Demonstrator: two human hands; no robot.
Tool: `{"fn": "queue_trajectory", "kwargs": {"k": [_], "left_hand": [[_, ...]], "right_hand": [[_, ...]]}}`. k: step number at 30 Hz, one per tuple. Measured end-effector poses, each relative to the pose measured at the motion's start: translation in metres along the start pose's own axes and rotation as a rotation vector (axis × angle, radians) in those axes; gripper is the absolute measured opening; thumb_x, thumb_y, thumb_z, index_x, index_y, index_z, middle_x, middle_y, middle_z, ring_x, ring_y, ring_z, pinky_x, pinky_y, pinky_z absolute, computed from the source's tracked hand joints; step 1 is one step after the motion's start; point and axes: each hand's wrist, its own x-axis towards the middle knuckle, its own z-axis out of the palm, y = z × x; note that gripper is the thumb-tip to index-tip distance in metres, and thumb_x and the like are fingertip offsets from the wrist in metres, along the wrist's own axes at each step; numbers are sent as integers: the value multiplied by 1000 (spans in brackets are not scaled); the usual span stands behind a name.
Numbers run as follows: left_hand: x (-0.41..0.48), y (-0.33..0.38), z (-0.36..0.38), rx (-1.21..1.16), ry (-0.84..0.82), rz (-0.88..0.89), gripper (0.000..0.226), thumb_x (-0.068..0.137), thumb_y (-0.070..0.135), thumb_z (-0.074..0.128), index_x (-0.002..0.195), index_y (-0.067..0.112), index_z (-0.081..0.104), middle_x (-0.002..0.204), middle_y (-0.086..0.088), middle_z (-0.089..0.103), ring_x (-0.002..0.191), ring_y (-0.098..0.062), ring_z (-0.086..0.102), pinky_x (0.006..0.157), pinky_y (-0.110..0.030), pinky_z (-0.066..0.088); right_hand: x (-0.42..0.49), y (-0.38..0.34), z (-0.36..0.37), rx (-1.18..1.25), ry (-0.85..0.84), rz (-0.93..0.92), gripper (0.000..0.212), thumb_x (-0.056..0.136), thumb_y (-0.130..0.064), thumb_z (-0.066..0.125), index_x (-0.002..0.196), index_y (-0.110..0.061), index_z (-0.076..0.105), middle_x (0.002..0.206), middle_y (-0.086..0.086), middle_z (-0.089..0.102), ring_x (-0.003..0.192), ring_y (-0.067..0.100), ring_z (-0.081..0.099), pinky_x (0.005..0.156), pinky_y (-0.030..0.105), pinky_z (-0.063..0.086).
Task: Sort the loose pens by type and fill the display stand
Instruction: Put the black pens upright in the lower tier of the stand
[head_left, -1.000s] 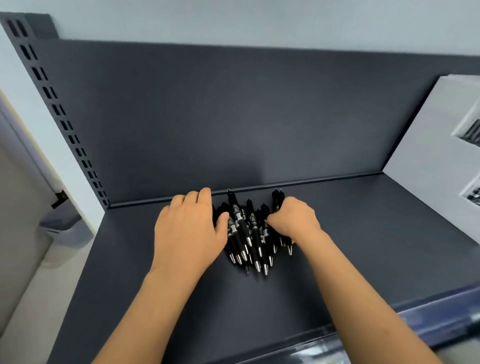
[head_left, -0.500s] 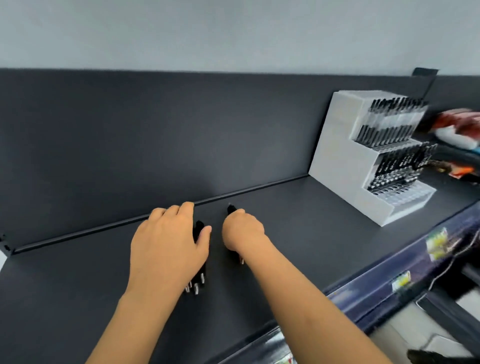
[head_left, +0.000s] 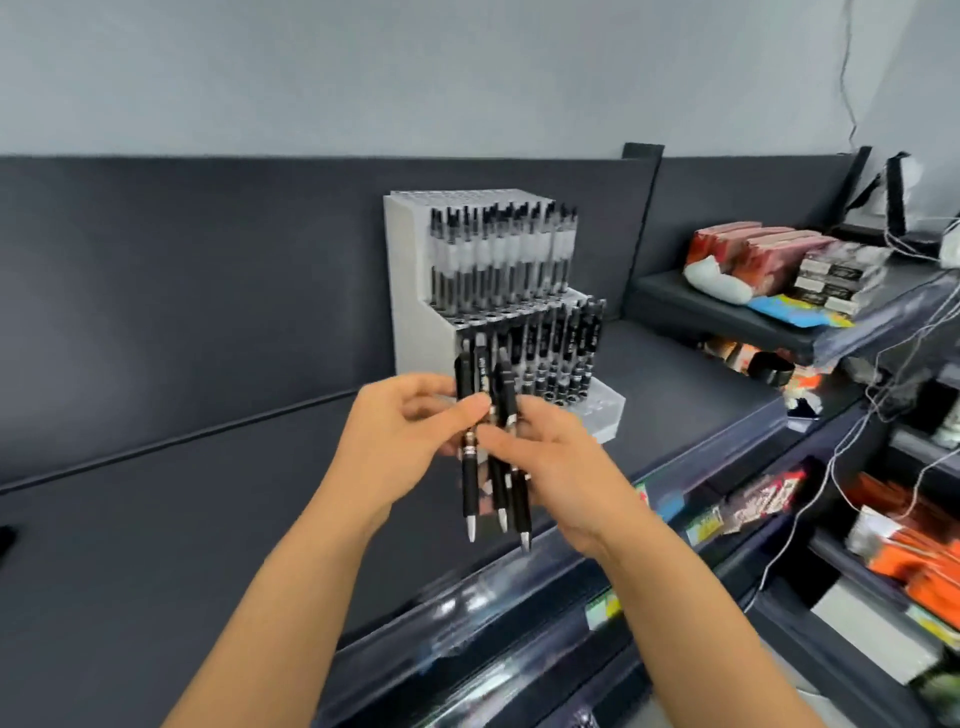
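As the person reaches forward over the dark shelf (head_left: 156, 545), the left hand (head_left: 400, 441) is raised above it, thumb and fingers curled round a small bunch of black pens (head_left: 469, 483). The pens hang upright, silver tips down, clear of the shelf surface. Just right of them, the right hand (head_left: 550, 457) pinches the same bunch between thumb and fingers. Directly beyond both hands stands the white stepped display stand (head_left: 410, 291): clear-barrelled pens line its top tier, black pens its middle tier. Far right, a separate shelf (head_left: 691, 306) carries red packets (head_left: 748, 249) and stacked boxes (head_left: 831, 280).
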Motion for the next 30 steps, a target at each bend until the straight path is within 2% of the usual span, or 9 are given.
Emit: {"fn": "queue_trajectory", "kwargs": {"k": [3,5,7,9,11,15,19,25,30], "left_hand": [[22,11,43,-19,58,40,19,80,20,76,92,24,62,73,-1,71,65,-15,69,71,-32,60],[37,17,63,99,134,171,21,84,21,73,87,30,54,79,1,69,71,-13,69,73,-26,58],[52,22,80,252,207,291,21,84,24,73,83,29,52,79,3,67,74,-9,67,69,-19,55],[67,19,94,346,229,327,22,82,28,75,84,20,55,75,3,67,71,-9,66,66,-18,53],[77,12,104,421,225,320,25,81,30,76,84,14,56,71,1,66,68,-10,65,64,-19,52],[86,4,116,561,271,332,34,85,34,72,74,6,56,70,-1,64,67,-14,63,69,-35,54],[92,13,114,716,264,347,34,87,34,70,72,7,55,70,-2,63,68,-18,61,71,-35,52],[97,16,118,806,206,318,37,88,37,66,73,8,52,70,-6,60,67,-21,58,64,-35,49],[97,-3,132,889,122,188,32,91,37,63,81,9,51,77,-4,60,73,-20,56,63,-32,47]], "right_hand": [[9,3,-57,-17,234,-69,16,96,-8,53,111,-1,54,94,15,65,62,19,64,57,40,60],[16,6,-87,-1,324,-106,11,98,-13,50,104,-3,52,94,12,66,61,22,66,58,39,60],[21,8,-109,76,349,-107,12,101,-19,46,103,-8,51,91,5,67,59,23,66,54,31,57],[26,11,-124,142,372,-106,13,101,-21,44,107,-11,50,86,2,65,57,22,65,53,28,55],[31,15,-134,146,379,-113,11,102,-20,43,107,-13,50,83,0,64,57,20,65,58,33,58],[38,19,-145,124,361,-116,9,101,-19,43,101,-19,52,85,0,68,59,21,67,61,33,59],[41,20,-152,141,351,-136,10,100,-19,45,107,-18,53,90,2,69,61,21,68,61,31,59],[49,18,-146,167,330,-177,12,99,-18,47,108,-20,54,92,6,68,62,23,67,61,31,58],[53,20,-139,262,317,-134,18,98,-20,50,114,-21,58,91,4,70,67,23,67,64,30,58]]}}
